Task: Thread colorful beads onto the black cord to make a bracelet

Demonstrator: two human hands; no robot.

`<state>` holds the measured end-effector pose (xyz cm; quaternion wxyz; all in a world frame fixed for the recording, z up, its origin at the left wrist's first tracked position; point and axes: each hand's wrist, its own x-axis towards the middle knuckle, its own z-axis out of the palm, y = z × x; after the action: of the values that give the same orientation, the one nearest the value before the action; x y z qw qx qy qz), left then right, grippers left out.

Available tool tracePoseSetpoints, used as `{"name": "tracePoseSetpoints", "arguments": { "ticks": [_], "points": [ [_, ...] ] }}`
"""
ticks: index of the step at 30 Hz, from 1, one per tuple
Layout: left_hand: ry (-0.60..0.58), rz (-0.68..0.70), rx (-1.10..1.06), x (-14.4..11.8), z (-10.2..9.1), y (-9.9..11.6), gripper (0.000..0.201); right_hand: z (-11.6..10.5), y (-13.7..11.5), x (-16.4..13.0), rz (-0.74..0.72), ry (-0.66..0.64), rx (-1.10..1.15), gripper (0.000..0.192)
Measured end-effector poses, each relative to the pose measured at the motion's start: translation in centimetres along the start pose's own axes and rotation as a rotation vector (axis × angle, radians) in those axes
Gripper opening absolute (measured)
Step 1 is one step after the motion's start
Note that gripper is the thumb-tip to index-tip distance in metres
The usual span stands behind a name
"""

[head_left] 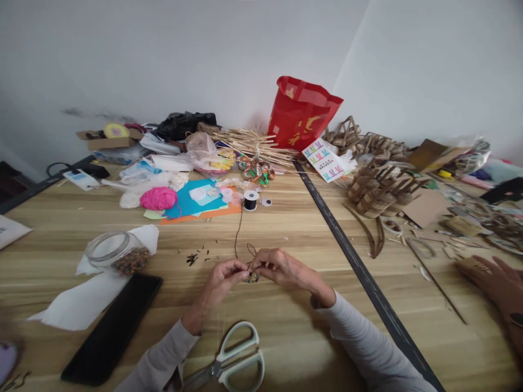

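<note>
My left hand (226, 279) and my right hand (281, 267) meet over the middle of the table, thumbs and forefingers pinched. Between them hangs a small ring of coloured beads (251, 278), partly hidden by my fingers. Both hands pinch the dark cord at the beads, and a loop of it stands up above my fingertips. The black cord (237, 234) runs back to a white spool (250, 201) wound with black. Below my hands lie white-handled scissors (241, 356), their blades partly under my left sleeve. Short dark cord snippets (192, 258) are scattered to the left.
A jar of beads (131, 260) lies tipped on white paper at left, by a black phone-like slab (116, 329). Pink yarn (158, 198), coloured sheets and a red bag (302, 114) stand behind. Small woven baskets (373, 196) and another person's hand (488, 277) are at right.
</note>
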<state>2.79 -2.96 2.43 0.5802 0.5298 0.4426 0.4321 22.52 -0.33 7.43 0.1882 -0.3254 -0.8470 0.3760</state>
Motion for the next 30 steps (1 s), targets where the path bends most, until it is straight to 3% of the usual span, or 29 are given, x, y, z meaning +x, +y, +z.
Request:
{"name": "tracePoseSetpoints", "arguments": {
  "ticks": [6,12,18,25,30],
  "points": [
    [-0.055,0.031,-0.035,0.1,0.0,-0.3,0.018,0.4,0.3,0.2,-0.081,0.005,-0.071,0.016],
    [-0.011,0.0,0.002,0.2,0.0,-0.7,0.02,0.9,0.1,0.2,-0.112,0.038,-0.108,0.01],
    [-0.016,0.031,0.055,0.1,0.3,-1.1,0.015,0.9,-0.7,0.0,-0.103,0.06,-0.091,0.011],
    [0.019,0.155,0.277,-0.2,-0.1,-1.1,0.01,1.2,-0.8,0.2,-0.046,0.089,-0.033,0.009],
    [-0.038,0.099,0.179,-0.3,-0.2,-0.3,0.015,1.4,0.1,0.3,-0.029,0.111,0.009,0.008]
  ]
}}
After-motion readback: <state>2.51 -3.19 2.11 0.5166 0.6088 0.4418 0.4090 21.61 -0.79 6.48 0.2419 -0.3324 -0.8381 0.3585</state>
